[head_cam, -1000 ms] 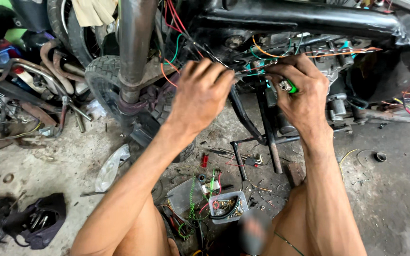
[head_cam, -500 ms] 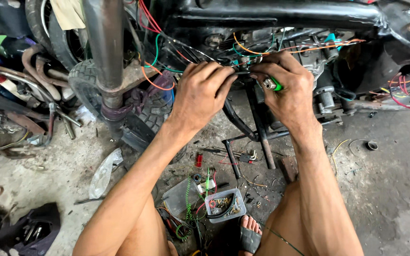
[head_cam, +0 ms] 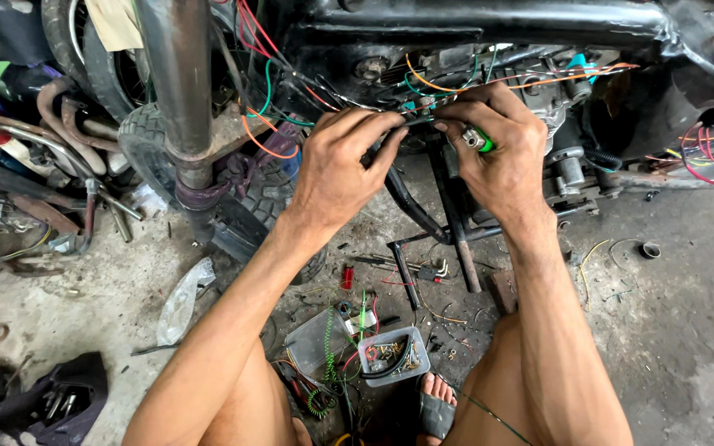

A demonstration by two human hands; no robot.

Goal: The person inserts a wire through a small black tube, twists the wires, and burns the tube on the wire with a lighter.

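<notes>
A: Where are the hands?

B: Both are up at the wire bundle (head_cam: 411, 116) under the black frame (head_cam: 489, 21). The left hand (head_cam: 340, 169) pinches a dark wire with its fingertips, and the right hand (head_cam: 502, 149) meets it from the other side.

A: And the right hand holds what?

B: A small green tool (head_cam: 479, 140), closed in the fingers (only its tip shows). Below both wrists, on the floor, stands a small tray (head_cam: 394, 357) of parts.
</notes>
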